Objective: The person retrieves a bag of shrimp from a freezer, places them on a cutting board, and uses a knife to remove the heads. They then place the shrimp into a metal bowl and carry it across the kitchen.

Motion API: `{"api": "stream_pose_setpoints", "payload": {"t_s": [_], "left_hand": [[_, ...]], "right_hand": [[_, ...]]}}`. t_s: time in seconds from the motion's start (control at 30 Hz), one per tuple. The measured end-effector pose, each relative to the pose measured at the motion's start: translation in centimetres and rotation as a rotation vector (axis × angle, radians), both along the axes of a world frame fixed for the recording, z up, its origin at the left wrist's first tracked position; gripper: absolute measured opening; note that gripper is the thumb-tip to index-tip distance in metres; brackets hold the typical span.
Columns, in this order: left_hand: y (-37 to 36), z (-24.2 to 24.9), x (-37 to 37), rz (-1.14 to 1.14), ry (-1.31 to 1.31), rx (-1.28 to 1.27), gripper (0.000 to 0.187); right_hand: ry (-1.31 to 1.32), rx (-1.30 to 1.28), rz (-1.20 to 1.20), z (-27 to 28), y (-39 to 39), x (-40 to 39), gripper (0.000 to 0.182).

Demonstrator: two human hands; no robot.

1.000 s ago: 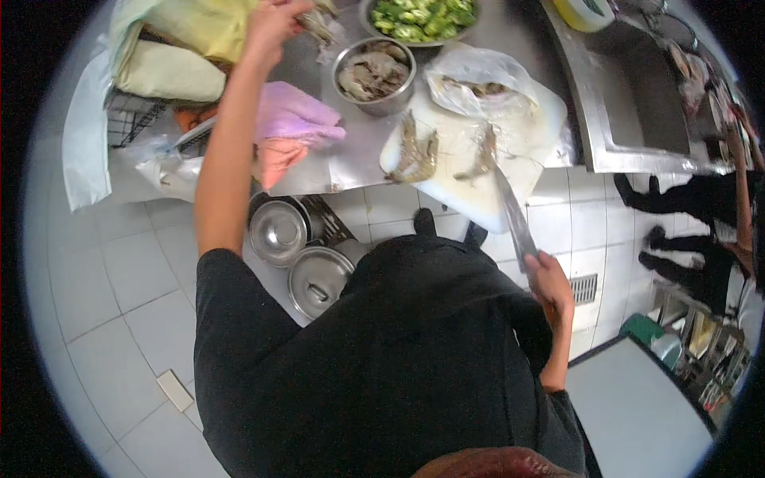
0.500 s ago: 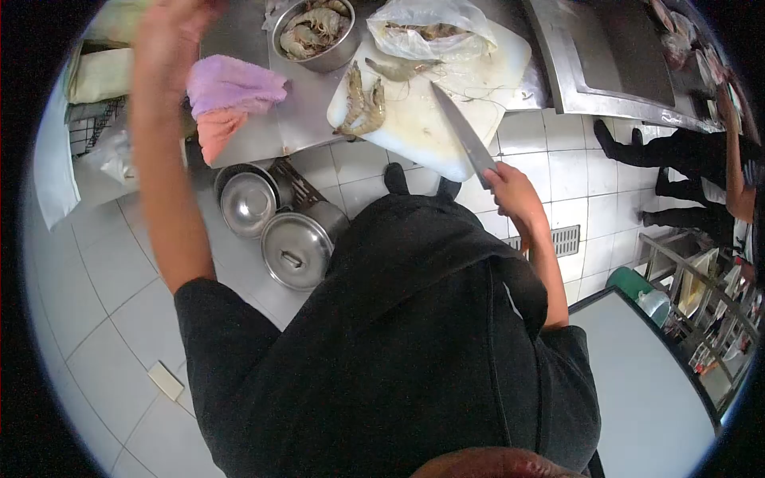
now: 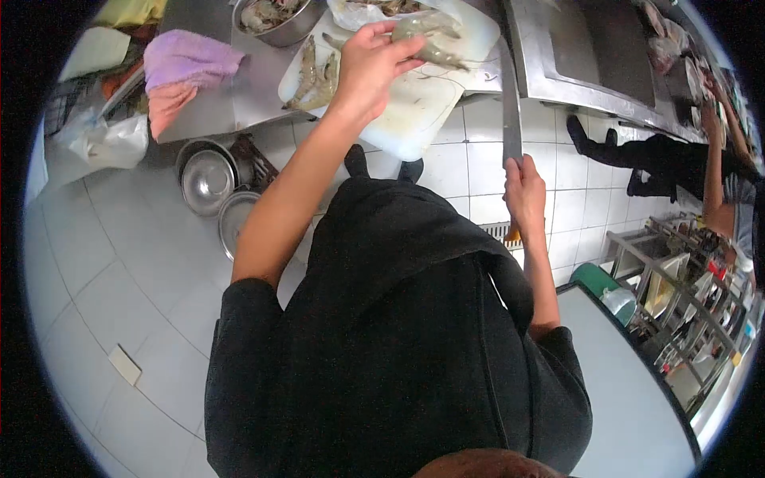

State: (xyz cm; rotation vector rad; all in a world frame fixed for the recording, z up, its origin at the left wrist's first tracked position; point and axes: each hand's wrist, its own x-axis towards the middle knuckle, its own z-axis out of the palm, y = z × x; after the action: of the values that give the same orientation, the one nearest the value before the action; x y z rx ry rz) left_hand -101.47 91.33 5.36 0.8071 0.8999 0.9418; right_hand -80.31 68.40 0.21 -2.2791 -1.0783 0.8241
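Observation:
My left hand (image 3: 370,70) is over the white cutting board (image 3: 410,119), its fingers closed on raw shrimp (image 3: 437,54) at the board's far right part. In my right hand (image 3: 526,195) is a long kitchen knife (image 3: 511,103), gripped by the handle, its blade pointing away from me just right of the board. More whole shrimp (image 3: 319,76) lie on the left part of the board, partly behind my left hand. A clear plastic bag (image 3: 351,13) with shrimp in it rests at the board's far edge.
A steel bowl of shrimp (image 3: 288,32) and a purple and orange towel (image 3: 191,60) are on the steel counter. Metal pots (image 3: 209,183) stand on the floor below. At right are a steel sink unit (image 3: 530,56), people's legs (image 3: 637,155) and a white-topped table (image 3: 621,374).
My left hand has come from the far left over to the board and now holds shrimp. The knife has moved right off the board, its blade turned straighter. The view has shifted.

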Motion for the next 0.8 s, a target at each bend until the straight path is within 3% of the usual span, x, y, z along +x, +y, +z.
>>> {"api": "stream_pose_setpoints", "payload": {"t_s": [0.07,0.17,0.27,0.43,0.53,0.57,0.67,0.77,0.8], "left_hand": [[-1.2,-2.5,-1.1,0.078,0.156,-0.037,0.053],[-2.2,-11.0,-3.7,0.19,0.316,-0.202,0.051],[-2.9,-14.7,-5.1,0.268,0.418,-0.208,0.052],[-3.3,-13.9,-5.4,0.255,0.457,-0.141,0.047],[-3.3,-14.1,-5.6,0.25,0.477,-0.116,0.045],[-3.3,-14.3,-5.7,0.244,0.485,-0.109,0.045],[-3.4,-14.4,-5.5,0.261,0.493,-0.088,0.043],[-3.8,-15.1,-5.9,0.279,0.429,-0.136,0.054],[-3.6,-14.8,-5.9,0.259,0.612,-0.073,0.055]], "right_hand": [[-0.1,0.015,0.048,1.0,-0.4,-0.3,0.026],[-0.134,0.032,0.184,0.4,-1.7,-0.9,0.019],[-0.192,-0.03,0.304,0.8,-2.0,-2.0,0.015],[-0.175,0.19,0.374,1.3,-1.0,-3.5,0.014],[-0.228,0.106,0.473,0.9,-0.6,-4.1,0.015],[-0.29,-0.115,0.599,-0.2,-0.5,-3.7,0.015],[-0.365,-0.277,0.653,-1.1,0.0,-3.6,0.015],[-0.336,-0.333,0.622,0.8,0.2,-3.4,0.017],[-0.343,-0.332,0.606,0.9,0.6,-2.9,0.018]]}}
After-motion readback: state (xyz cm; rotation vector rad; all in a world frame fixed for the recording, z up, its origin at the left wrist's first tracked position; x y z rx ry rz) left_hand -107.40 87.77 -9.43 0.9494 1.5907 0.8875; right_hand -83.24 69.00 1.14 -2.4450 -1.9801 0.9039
